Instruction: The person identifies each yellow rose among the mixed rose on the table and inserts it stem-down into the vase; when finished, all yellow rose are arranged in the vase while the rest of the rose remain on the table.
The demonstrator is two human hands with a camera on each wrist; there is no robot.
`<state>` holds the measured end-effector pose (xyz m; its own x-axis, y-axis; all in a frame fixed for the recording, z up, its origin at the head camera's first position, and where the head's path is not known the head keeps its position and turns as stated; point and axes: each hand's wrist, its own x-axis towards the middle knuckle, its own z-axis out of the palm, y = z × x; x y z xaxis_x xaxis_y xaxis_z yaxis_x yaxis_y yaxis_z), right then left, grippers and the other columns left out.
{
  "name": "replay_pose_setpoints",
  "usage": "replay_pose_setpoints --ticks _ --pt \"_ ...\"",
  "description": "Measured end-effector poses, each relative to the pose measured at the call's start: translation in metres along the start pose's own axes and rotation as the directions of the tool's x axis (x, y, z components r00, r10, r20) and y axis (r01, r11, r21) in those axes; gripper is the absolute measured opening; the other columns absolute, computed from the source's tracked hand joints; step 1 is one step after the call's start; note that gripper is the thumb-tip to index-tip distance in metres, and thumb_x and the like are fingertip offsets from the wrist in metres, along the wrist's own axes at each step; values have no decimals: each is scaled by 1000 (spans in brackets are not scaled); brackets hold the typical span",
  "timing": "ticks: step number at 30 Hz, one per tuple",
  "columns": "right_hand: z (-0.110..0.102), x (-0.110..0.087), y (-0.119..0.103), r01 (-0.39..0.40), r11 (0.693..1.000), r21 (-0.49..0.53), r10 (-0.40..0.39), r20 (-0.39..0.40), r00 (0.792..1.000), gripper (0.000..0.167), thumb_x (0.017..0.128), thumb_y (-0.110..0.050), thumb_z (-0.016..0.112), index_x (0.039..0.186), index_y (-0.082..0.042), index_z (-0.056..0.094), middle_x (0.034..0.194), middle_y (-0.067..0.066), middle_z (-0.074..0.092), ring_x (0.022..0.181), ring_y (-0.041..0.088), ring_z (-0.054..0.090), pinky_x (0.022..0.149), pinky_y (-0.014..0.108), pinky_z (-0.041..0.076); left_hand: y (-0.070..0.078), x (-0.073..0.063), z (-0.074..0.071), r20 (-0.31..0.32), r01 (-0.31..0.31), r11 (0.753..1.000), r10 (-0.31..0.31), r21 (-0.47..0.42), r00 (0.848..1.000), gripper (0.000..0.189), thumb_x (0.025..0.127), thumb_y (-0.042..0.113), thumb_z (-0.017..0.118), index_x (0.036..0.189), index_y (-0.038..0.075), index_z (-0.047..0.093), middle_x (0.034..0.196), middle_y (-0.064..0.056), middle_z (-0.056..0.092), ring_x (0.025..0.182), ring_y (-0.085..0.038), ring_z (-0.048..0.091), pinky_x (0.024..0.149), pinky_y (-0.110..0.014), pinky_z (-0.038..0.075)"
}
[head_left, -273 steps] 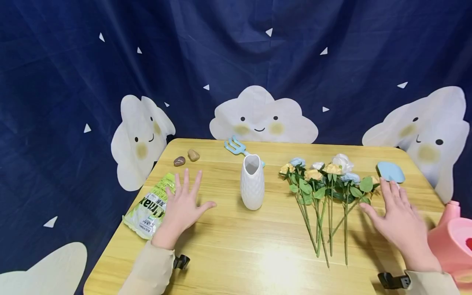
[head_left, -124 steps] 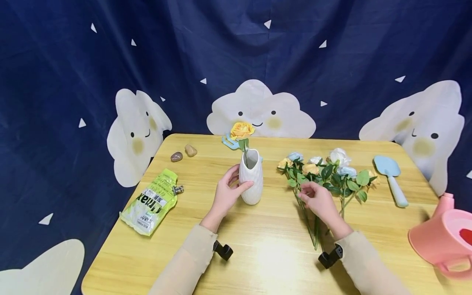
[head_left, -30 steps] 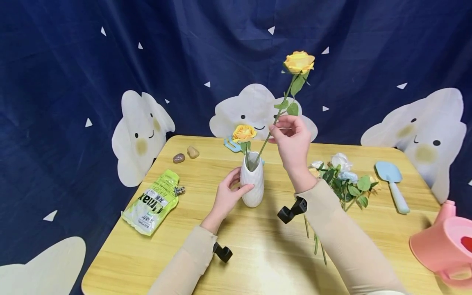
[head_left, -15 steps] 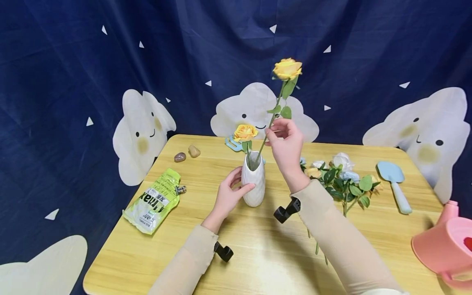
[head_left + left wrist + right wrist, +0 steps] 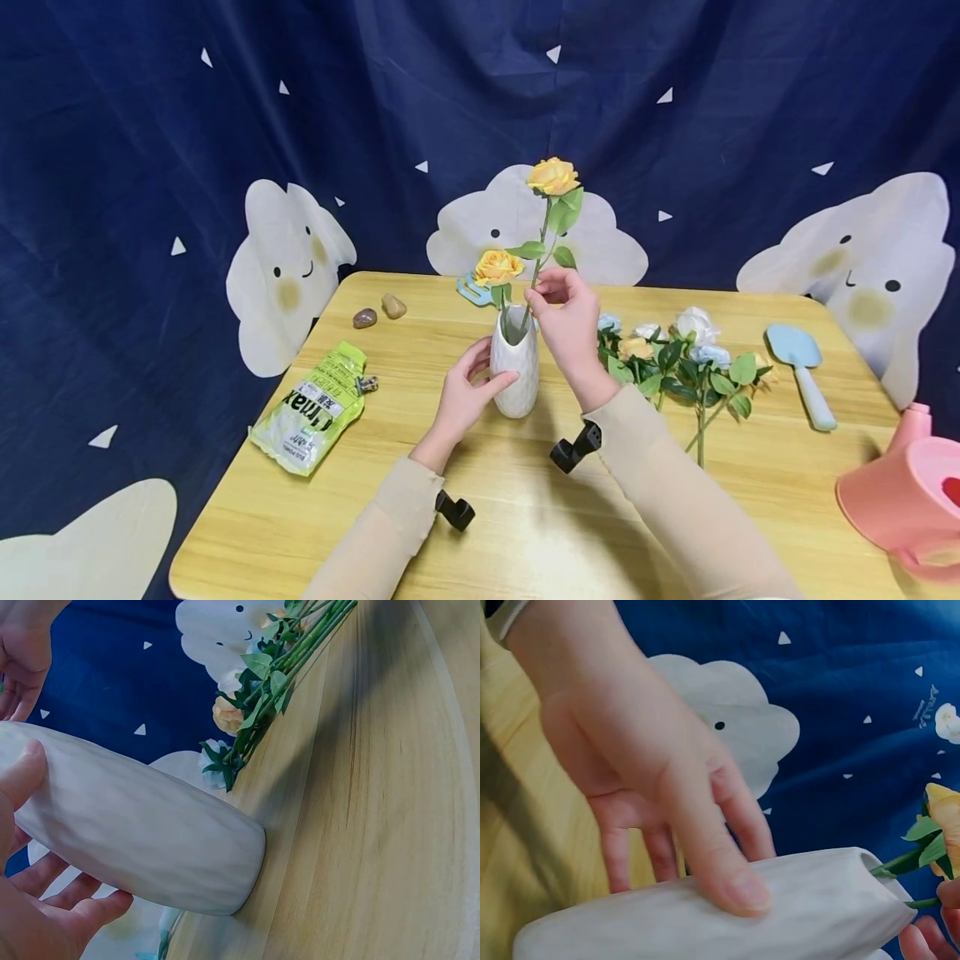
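A white textured vase point(image 5: 517, 385) stands upright on the table. My left hand point(image 5: 463, 402) grips its left side, thumb across the front; the left wrist view shows the vase point(image 5: 150, 825) close up. Between thumb and fingers, my right hand point(image 5: 572, 323) pinches the stem of an upright yellow rose point(image 5: 553, 177), just above the vase's mouth. That stem's lower end is inside the vase. Another yellow rose point(image 5: 498, 267), shorter above the rim, stands in the vase on the left. In the right wrist view, the right fingertips point(image 5: 928, 937) show at the lower right corner.
Several artificial flowers point(image 5: 693, 354) lie right of the vase, partly behind the right forearm. Further right are a blue toy shovel point(image 5: 797, 350) and a pink watering can point(image 5: 885, 500). A blue toy fork point(image 5: 474, 290), two stones point(image 5: 393, 306) and a green clipped bag point(image 5: 311, 412) are also there.
Earlier both hands were spread and the vase held no flowers. Then one yellow rose stood in it. Over the last second the right hand has lowered the second rose into the vase, shifting left.
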<state>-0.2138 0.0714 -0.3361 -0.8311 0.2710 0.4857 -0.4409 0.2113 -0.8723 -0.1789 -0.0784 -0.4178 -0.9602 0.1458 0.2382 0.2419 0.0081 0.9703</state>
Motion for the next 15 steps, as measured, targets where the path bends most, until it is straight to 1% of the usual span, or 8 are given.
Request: replay_pose_setpoints --ticks 3,7,11,15 --pt "-1 -7 2 -8 1000 -24 9 17 1000 17 77 5 70 92 4 63 79 16 63 69 21 58 57 17 46 0 0 0 -3 5 1000 -5 5 1000 56 80 7 73 130 1 50 123 -18 55 111 -32 52 90 -44 46" --pt "-8 -17 5 -24 998 -57 26 47 999 15 79 0 71 92 4 64 80 15 65 71 22 59 57 18 47 1 0 1 -4 10 1000 -10 3 1000 56 80 7 73 130 2 50 124 -18 55 112 -32 52 90 -45 46" --pt "-18 -29 6 -27 993 -113 36 79 996 12 79 -2 72 89 3 66 81 13 66 72 22 60 59 21 47 1 0 1 -6 7 1000 -7 2 1000 57 79 7 74 131 2 49 123 -19 55 111 -32 52 89 -46 46" --pt "-27 -39 8 -57 986 -155 75 113 991 15 79 -4 72 91 3 66 81 13 66 74 23 61 62 24 48 1 0 1 -12 3 1000 -3 22 1000 57 79 8 74 131 2 50 123 -17 56 111 -32 53 88 -45 47"
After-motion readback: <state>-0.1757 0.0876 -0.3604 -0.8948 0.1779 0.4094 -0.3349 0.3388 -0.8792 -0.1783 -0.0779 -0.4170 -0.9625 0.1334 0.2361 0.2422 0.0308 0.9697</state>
